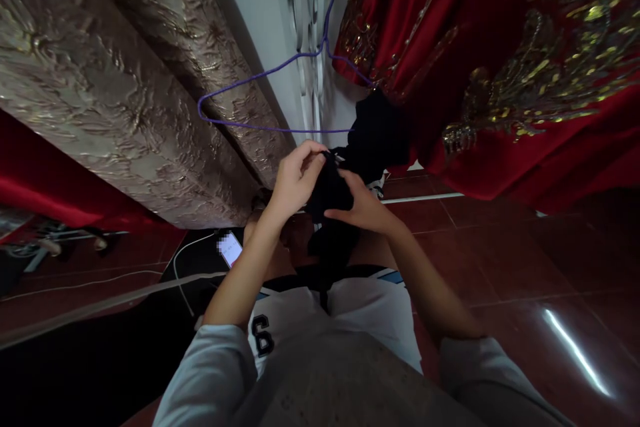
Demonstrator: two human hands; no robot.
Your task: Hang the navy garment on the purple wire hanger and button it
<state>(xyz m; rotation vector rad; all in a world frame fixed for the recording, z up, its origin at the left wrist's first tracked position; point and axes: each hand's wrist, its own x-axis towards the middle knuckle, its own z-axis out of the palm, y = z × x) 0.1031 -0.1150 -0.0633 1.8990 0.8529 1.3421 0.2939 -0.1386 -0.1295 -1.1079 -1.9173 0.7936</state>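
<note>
Black cloth (377,137), its folds between the left hand (299,172) and the right hand (369,208) too dark to make out, hides one end of the purple hanger (287,64); the writing on the phone (230,248) is too small to read, and picture edges cut off the red garment (550,127) and patterned fabric (115,73)

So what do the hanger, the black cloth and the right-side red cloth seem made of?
Hanger: probably plastic-coated wire, thin, evenly purple, slightly glossy. Black cloth: soft, apparently matte fabric; crumpled, without shine. Red cloth: perhaps satin; smooth folds shine.
</note>
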